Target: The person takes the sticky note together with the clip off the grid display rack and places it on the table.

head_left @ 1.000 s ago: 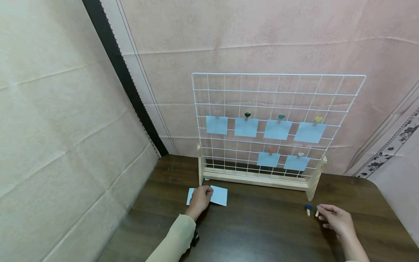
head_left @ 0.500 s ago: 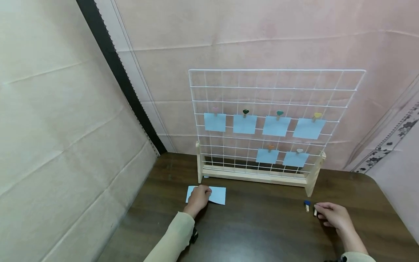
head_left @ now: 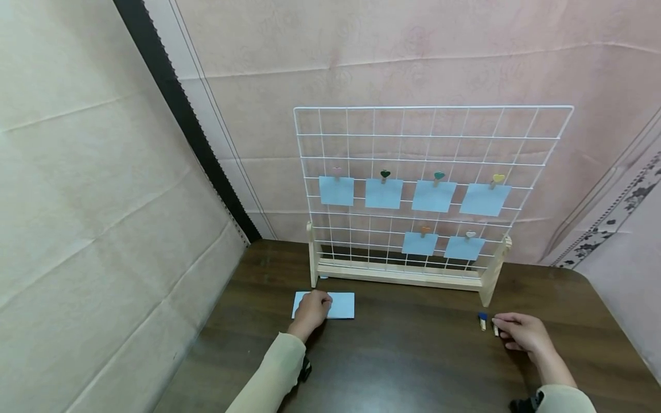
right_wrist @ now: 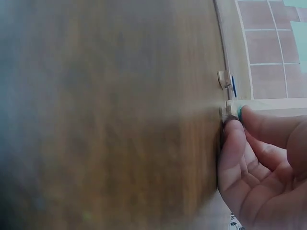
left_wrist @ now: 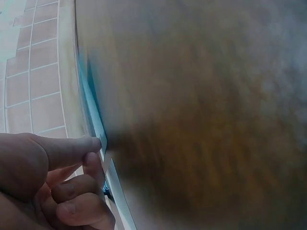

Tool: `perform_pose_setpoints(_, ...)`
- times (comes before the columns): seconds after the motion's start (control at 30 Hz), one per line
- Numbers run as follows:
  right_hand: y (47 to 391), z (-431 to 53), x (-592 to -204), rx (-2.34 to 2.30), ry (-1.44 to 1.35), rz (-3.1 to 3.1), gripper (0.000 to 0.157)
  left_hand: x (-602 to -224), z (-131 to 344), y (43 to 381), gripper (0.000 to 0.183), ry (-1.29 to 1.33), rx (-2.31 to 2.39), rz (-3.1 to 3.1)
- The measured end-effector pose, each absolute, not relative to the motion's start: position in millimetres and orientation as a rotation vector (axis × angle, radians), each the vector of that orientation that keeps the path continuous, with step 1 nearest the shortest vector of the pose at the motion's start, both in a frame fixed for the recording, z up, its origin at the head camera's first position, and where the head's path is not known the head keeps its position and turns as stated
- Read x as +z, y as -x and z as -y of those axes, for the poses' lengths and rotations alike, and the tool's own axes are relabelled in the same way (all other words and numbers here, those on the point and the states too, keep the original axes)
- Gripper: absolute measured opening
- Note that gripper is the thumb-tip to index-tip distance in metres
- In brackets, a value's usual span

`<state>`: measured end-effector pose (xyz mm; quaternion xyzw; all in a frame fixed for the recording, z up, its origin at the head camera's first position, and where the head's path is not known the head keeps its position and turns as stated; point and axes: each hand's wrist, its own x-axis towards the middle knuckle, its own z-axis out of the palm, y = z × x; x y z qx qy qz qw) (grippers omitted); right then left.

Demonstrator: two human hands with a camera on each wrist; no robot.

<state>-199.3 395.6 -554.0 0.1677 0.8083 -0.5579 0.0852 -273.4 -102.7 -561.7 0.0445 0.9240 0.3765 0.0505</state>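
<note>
My left hand [head_left: 311, 310] pinches a light blue paper card [head_left: 341, 306] between thumb and index finger, low over the table in front of the rack. In the left wrist view the paper [left_wrist: 96, 115] shows edge-on at the fingertips. Blue paper shows on both sides of the hand; its middle is hidden. My right hand [head_left: 524, 333] pinches a small wooden clothespin [head_left: 496, 330] near the table's right side. A bit of green shows by the thumb in the right wrist view. Beside it lies a clothespin with a blue top [head_left: 482, 321].
A white wire grid rack [head_left: 434, 120] on a pale wooden stand [head_left: 400, 275] stands at the back of the brown table [head_left: 392, 355]. Several blue cards [head_left: 384, 194] hang on it from heart-topped clothespins. Fabric covers the wall [head_left: 413, 69] behind.
The blue paper right of my left hand, slanted earlier, now lies straighter in line with the part on the left. My right hand keeps its pinch on the clothespin. The head view shifts slightly.
</note>
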Motion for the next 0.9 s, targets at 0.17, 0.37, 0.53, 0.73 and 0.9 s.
perform_pose_setpoints(0.17,202.4,-397.1,-557.2,-1.615,-0.482,-2.435,0.035,-560.6,102.7,272.3,0.045,-0.132,1.139,-2.818)
perform_pose_setpoints(0.37,201.6,-396.4,-560.3,-1.625,-0.494,-2.435,0.035,-562.0,103.3,269.6,0.046,-0.156,1.143,-2.818)
perform_pose_setpoints(0.53,201.6,-394.4,-558.9,-1.568,-0.494,-2.451,0.038,-560.7,103.5,268.9,0.043,-0.156,1.141,-2.820)
perform_pose_setpoints(0.73,204.2,-391.6,-554.5,-1.491,-0.424,-2.502,0.045,-558.8,103.7,271.4,0.027,-0.123,1.118,-2.834)
perform_pose_setpoints(0.9,206.3,-390.8,-556.0,-1.461,-0.403,-2.535,0.046,-558.3,104.2,270.9,0.021,-0.117,1.118,-2.824)
